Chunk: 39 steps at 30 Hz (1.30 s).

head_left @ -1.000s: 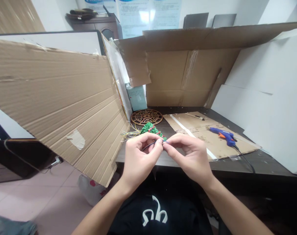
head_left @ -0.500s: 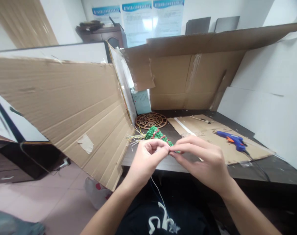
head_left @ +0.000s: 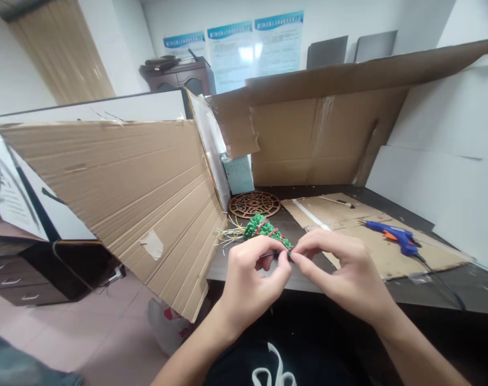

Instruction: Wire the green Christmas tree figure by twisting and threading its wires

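Observation:
A green cone of small bead-like pieces [head_left: 260, 226], wound with a red strand, lies tilted over the dark table. Thin yellow and white wires [head_left: 231, 231] fan out from its wide left end, and its narrow tip reaches my fingertips. My left hand [head_left: 254, 279] is closed in a pinch, with a thin dark strand [head_left: 273, 254] showing between thumb and forefinger. Close beside it, my right hand [head_left: 344, 265] pinches at the cone's tip; what exactly sits between its fingers is hidden. Both sets of fingertips are almost touching.
A blue glue gun [head_left: 392, 234] with a cord rests on a cardboard sheet [head_left: 360, 257] at right, with a brush [head_left: 340, 202] behind it. A round carved trivet [head_left: 254, 205] lies past the cone. Cardboard panels [head_left: 147, 177] stand at left and back.
My fingertips have drawn slightly apart, and the dark strand now shows in my left hand. The pale cord that hung below my left hand is no longer seen. The view has shifted slightly.

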Each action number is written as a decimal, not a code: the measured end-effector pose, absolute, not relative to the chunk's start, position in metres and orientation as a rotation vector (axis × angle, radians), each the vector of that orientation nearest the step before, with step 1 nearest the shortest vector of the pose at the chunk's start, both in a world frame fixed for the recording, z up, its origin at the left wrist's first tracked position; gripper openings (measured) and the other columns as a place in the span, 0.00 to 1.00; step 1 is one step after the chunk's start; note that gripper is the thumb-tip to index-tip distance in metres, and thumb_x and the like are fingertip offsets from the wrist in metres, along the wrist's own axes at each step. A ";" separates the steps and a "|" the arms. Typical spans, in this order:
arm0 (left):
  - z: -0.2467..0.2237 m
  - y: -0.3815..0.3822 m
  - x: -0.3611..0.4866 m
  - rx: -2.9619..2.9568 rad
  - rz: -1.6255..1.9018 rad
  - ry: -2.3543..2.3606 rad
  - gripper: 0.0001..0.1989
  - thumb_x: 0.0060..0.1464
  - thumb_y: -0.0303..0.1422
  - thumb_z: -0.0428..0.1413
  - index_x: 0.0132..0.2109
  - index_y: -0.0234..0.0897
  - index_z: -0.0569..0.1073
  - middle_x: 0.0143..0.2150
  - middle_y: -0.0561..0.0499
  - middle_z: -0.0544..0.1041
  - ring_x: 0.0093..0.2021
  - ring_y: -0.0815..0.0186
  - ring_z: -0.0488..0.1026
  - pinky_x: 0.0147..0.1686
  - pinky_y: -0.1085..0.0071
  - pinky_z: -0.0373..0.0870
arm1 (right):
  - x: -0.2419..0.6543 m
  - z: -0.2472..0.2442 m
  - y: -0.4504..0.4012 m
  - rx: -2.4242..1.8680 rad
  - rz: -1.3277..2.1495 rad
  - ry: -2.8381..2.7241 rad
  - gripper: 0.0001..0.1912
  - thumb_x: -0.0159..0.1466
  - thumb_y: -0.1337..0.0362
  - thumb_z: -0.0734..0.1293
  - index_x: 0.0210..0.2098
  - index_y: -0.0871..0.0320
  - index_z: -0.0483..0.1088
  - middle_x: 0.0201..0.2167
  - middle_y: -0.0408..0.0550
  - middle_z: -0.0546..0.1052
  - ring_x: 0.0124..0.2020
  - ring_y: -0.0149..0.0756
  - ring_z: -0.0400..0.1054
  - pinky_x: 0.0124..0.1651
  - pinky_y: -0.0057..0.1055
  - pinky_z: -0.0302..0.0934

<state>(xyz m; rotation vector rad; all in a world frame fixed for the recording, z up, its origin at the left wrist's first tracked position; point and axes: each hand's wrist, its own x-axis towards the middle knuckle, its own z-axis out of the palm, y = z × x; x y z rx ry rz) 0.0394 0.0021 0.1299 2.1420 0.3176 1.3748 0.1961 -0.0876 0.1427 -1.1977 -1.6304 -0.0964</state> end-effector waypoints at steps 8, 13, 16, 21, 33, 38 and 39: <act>0.136 0.003 0.036 2.144 1.254 0.252 0.06 0.60 0.27 0.57 0.35 0.34 0.77 0.27 0.55 0.69 0.24 0.72 0.59 0.23 0.75 0.54 | 0.208 0.138 -0.079 -1.116 0.705 -1.424 0.06 0.61 0.64 0.74 0.31 0.60 0.75 0.27 0.42 0.73 0.28 0.26 0.68 0.33 0.22 0.64; 0.136 0.003 0.034 1.936 1.107 0.256 0.08 0.62 0.32 0.58 0.35 0.33 0.78 0.24 0.55 0.67 0.22 0.72 0.55 0.22 0.75 0.50 | 0.205 0.135 -0.073 -0.879 1.126 -1.237 0.12 0.60 0.60 0.75 0.28 0.63 0.74 0.24 0.45 0.72 0.24 0.28 0.67 0.26 0.23 0.66; 0.134 0.005 0.035 1.841 1.069 0.242 0.09 0.62 0.34 0.60 0.35 0.33 0.78 0.24 0.54 0.66 0.23 0.71 0.55 0.23 0.75 0.52 | 0.201 0.134 -0.072 -0.859 1.183 -1.187 0.13 0.59 0.60 0.75 0.29 0.64 0.74 0.24 0.46 0.73 0.23 0.28 0.67 0.26 0.23 0.66; 0.128 0.011 0.039 1.634 1.009 0.222 0.11 0.62 0.36 0.63 0.34 0.33 0.77 0.24 0.55 0.64 0.23 0.73 0.53 0.23 0.78 0.50 | 0.197 0.130 -0.069 -0.886 1.011 -1.194 0.13 0.59 0.59 0.76 0.31 0.62 0.72 0.25 0.44 0.71 0.25 0.26 0.66 0.27 0.23 0.66; 0.122 0.012 0.045 1.559 1.140 0.367 0.11 0.58 0.35 0.64 0.32 0.32 0.77 0.26 0.53 0.70 0.24 0.73 0.59 0.26 0.79 0.55 | 0.199 0.133 -0.080 -1.043 -0.396 -1.633 0.07 0.64 0.73 0.70 0.40 0.58 0.73 0.39 0.46 0.74 0.38 0.28 0.69 0.41 0.25 0.67; 0.127 0.007 0.044 1.561 1.112 0.370 0.12 0.57 0.36 0.64 0.32 0.30 0.77 0.27 0.50 0.73 0.28 0.69 0.64 0.29 0.77 0.59 | 0.199 0.132 -0.077 -1.025 -0.595 -1.754 0.09 0.65 0.76 0.69 0.43 0.60 0.74 0.39 0.47 0.75 0.43 0.28 0.68 0.47 0.26 0.64; 0.127 0.007 0.044 1.566 1.106 0.370 0.12 0.57 0.36 0.64 0.33 0.30 0.77 0.27 0.50 0.73 0.28 0.69 0.64 0.29 0.77 0.59 | 0.199 0.131 -0.076 -1.031 -0.606 -1.752 0.09 0.65 0.76 0.69 0.43 0.60 0.74 0.39 0.47 0.75 0.42 0.28 0.68 0.47 0.26 0.64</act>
